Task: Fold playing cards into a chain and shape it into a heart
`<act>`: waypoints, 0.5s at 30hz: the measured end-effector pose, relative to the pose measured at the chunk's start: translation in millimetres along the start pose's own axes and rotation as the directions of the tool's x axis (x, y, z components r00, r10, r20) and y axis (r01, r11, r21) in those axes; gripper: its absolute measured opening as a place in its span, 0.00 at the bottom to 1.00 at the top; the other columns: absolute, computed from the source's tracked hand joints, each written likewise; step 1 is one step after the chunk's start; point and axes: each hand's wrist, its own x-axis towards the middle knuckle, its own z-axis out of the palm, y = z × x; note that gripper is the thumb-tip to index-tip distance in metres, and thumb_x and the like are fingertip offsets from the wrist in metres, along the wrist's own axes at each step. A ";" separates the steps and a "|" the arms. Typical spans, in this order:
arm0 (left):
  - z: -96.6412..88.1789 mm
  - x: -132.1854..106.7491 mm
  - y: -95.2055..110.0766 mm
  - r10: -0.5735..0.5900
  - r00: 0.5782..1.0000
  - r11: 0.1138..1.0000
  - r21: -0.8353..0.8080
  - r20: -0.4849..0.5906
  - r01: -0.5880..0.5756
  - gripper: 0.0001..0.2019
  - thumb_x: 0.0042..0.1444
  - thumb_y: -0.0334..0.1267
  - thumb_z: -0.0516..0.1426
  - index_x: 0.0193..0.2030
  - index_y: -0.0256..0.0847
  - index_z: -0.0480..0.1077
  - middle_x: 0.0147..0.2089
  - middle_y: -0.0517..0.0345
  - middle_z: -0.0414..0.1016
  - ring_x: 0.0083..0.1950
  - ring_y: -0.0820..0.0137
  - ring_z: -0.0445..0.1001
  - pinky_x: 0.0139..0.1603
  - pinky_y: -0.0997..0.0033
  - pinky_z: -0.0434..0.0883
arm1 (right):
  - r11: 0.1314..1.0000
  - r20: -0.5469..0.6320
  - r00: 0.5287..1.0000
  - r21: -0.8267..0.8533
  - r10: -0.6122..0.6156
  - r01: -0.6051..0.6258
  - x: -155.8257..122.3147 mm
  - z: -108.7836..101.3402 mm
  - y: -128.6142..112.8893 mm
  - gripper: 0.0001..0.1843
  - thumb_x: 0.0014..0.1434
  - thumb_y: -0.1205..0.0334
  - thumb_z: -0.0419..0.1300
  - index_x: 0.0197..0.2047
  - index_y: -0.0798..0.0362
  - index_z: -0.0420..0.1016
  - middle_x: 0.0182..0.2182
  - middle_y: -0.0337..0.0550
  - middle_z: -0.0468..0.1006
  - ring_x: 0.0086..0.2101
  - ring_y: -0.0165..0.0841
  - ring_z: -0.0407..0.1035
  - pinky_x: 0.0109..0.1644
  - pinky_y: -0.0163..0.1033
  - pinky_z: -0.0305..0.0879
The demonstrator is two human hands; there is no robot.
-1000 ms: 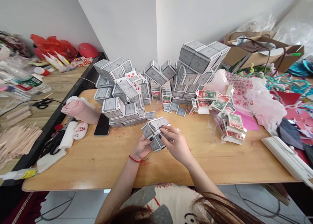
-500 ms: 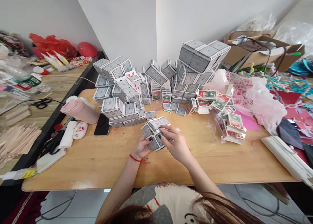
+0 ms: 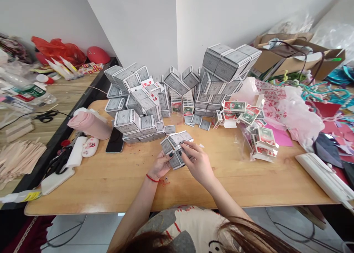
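Between my hands, above the table's front middle, is a cluster of grey-backed playing cards [image 3: 177, 138] folded and joined into a partly built box shape. My left hand [image 3: 161, 165] grips its lower left side, thumb on top. My right hand [image 3: 197, 160] holds it from the right, fingertips pressed on the card faces. Behind it stand stacked boxes made of the same cards: a left group [image 3: 125, 120], a V-shaped middle piece [image 3: 179, 81] and a tall right stack [image 3: 221, 65]. A few loose cards [image 3: 204, 125] lie in front of the right stack.
Opened card packets [image 3: 243, 114] and a plastic bag [image 3: 284, 111] lie on the right. A white case [image 3: 323, 175] lies along the right edge. On the left are a pink bottle [image 3: 90, 124], a phone [image 3: 114, 140], scissors [image 3: 59, 160] and wooden sticks [image 3: 20, 160].
The card cluster has turned slightly, and the gap between its cards looks narrower. Both hands keep nearly the same place and grip.
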 end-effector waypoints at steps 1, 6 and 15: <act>0.7 -0.4 0.1 0.010 1.000 1.000 0.002 0.001 -0.010 0.18 0.44 0.29 0.61 0.45 0.39 0.66 0.41 0.54 0.75 0.40 0.68 0.74 0.45 0.65 0.69 | 1.000 -0.003 1.000 -0.012 -0.005 0.005 -0.3 0.3 -0.2 0.17 0.55 0.61 0.54 0.48 0.47 0.71 0.48 0.48 0.70 0.45 0.38 0.67 0.49 0.42 0.65; 2.9 -2.7 -1.7 0.037 0.998 0.999 -0.001 0.058 -0.037 0.21 0.45 0.25 0.60 0.47 0.38 0.65 0.44 0.54 0.74 0.42 0.67 0.73 0.45 0.66 0.70 | 0.997 -0.011 1.000 -0.080 -0.016 0.016 -1.1 0.8 -2.1 0.17 0.56 0.62 0.53 0.48 0.49 0.71 0.48 0.49 0.70 0.45 0.37 0.67 0.48 0.42 0.66; 4.3 -1.3 -7.9 0.065 0.997 0.998 -0.018 0.038 -0.064 0.22 0.45 0.23 0.58 0.49 0.41 0.63 0.45 0.56 0.73 0.44 0.68 0.73 0.45 0.68 0.70 | 0.992 -0.011 0.999 -0.118 -0.035 0.034 -0.6 1.0 -5.7 0.17 0.56 0.63 0.52 0.48 0.48 0.71 0.48 0.47 0.70 0.44 0.36 0.68 0.47 0.41 0.67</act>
